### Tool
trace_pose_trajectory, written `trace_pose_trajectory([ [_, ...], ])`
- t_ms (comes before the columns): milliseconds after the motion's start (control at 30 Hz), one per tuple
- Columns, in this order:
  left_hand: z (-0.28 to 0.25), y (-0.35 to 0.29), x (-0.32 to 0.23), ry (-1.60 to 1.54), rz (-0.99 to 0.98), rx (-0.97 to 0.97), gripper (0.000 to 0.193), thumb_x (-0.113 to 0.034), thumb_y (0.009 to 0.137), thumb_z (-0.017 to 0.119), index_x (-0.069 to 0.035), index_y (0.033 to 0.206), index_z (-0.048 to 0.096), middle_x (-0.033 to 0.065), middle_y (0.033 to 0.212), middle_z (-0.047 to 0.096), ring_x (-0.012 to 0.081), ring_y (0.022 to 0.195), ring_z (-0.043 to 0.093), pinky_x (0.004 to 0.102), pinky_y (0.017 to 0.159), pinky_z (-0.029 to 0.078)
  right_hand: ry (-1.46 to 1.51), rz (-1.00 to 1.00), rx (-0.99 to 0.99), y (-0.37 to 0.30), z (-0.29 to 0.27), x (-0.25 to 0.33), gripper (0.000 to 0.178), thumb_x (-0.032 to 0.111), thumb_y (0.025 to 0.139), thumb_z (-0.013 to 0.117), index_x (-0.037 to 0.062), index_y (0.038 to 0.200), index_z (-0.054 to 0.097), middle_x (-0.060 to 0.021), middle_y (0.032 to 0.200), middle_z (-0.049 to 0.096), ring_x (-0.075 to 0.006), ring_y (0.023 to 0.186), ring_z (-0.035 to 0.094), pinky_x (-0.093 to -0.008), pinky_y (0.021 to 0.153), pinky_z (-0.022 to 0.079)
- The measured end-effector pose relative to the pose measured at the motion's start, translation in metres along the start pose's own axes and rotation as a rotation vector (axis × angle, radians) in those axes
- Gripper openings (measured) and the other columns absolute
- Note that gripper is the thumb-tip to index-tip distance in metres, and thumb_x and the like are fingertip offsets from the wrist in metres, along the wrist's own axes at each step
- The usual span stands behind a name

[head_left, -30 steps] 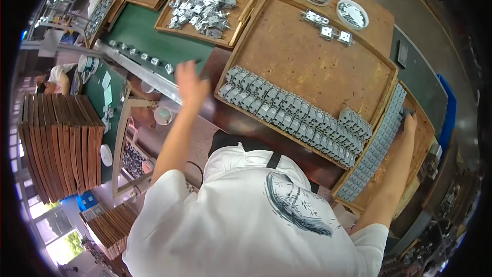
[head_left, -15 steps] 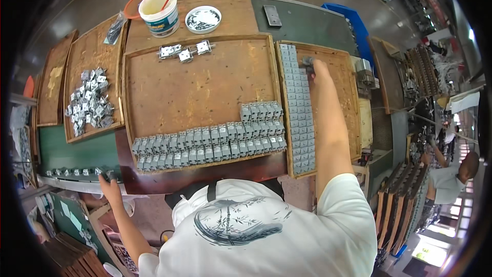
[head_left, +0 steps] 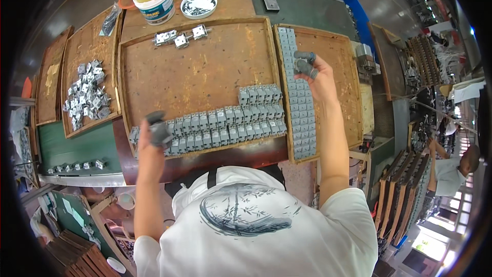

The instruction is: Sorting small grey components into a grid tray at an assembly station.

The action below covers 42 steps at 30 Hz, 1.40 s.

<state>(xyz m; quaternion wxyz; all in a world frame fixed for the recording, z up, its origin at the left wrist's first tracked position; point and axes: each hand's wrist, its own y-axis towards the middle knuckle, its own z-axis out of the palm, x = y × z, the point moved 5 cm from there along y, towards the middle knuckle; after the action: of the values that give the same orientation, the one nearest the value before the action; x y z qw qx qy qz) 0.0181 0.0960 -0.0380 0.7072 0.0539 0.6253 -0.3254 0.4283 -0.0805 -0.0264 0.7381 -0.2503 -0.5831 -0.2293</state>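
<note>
My right hand [head_left: 322,79] is over the upper part of the right-hand tray, beside columns of small grey blocks [head_left: 300,118] packed tightly together. Grey covers sheathe its fingertips. The fingers are curled together, and whatever is between them is hidden. My left hand [head_left: 154,138], slightly blurred, is above the left end of two rows of grey block-shaped parts [head_left: 225,125] in the middle tray. Its dark-covered fingertips stand apart, with nothing visible between them. A short line of small metal parts [head_left: 77,166] lies on the green bench at the left.
Three metal pieces [head_left: 181,40] lie near the far edge of the middle tray [head_left: 200,77]. A heap of metal parts [head_left: 88,92] fills the left tray. Behind are a white bucket [head_left: 154,7], a bowl of small pieces [head_left: 199,5] and a blue bin [head_left: 353,13]. Another person works far right.
My left hand has left the line of metal parts and moved right and away from me, to the middle tray. My right hand has turned and shifted slightly nearer over the grey blocks.
</note>
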Motion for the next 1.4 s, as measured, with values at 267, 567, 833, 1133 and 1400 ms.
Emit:
trace_pose_trajectory([
  [267,0.085,-0.021,0.02,-0.403,-0.183,0.293,0.039,-0.018,0.095,0.058,-0.01,0.132,0.05,-0.0041,0.1,0.055,0.0071,0.088,0.049,0.0239,0.073,0.037,-0.14,0.02,0.099,-0.063,0.085,0.004,0.039,0.01,0.09,0.068,0.0028,0.127,0.062,0.0003,0.098,0.064,-0.0081,0.083,0.057,-0.0248,0.069,0.048],
  [567,0.08,-0.035,0.013,-0.235,-0.041,0.297,0.049,-0.004,0.089,0.065,-0.008,0.136,0.05,-0.0011,0.122,0.057,0.0094,0.109,0.053,0.0251,0.091,0.042,0.004,0.213,0.236,-0.083,0.114,-0.023,0.027,0.003,0.088,0.068,0.0009,0.115,0.066,-0.0063,0.096,0.069,-0.0151,0.079,0.067,-0.0302,0.062,0.059],
  [833,0.083,-0.033,0.012,-0.315,-0.013,0.306,0.038,-0.005,0.082,0.076,-0.004,0.117,0.062,0.0021,0.112,0.066,0.0126,0.103,0.062,0.0279,0.09,0.049,0.332,0.257,0.122,-0.09,0.141,-0.031,0.036,0.003,0.088,0.068,-0.0002,0.122,0.06,-0.0098,0.105,0.068,-0.0185,0.092,0.068,-0.0328,0.075,0.06],
  [1133,0.082,-0.025,0.002,-0.227,0.119,0.288,0.038,-0.002,0.084,0.073,-0.001,0.12,0.062,0.0025,0.115,0.065,0.0125,0.105,0.061,0.0287,0.094,0.047,-0.326,0.174,0.2,-0.109,0.149,-0.003,0.033,0.008,0.09,0.068,-0.0012,0.12,0.059,-0.01,0.1,0.069,-0.0215,0.082,0.069,-0.0324,0.073,0.057],
  [1400,0.1,-0.024,-0.01,-0.062,0.191,0.42,0.038,0.005,0.09,0.06,0.004,0.128,0.057,0.0064,0.122,0.059,0.0155,0.115,0.057,0.0281,0.098,0.044,-0.933,-0.369,0.291,-0.123,0.161,0.036,0.023,0.005,0.08,0.068,-0.0015,0.098,0.055,-0.0184,0.09,0.06,-0.0408,0.079,0.062,-0.0429,0.067,0.051],
])
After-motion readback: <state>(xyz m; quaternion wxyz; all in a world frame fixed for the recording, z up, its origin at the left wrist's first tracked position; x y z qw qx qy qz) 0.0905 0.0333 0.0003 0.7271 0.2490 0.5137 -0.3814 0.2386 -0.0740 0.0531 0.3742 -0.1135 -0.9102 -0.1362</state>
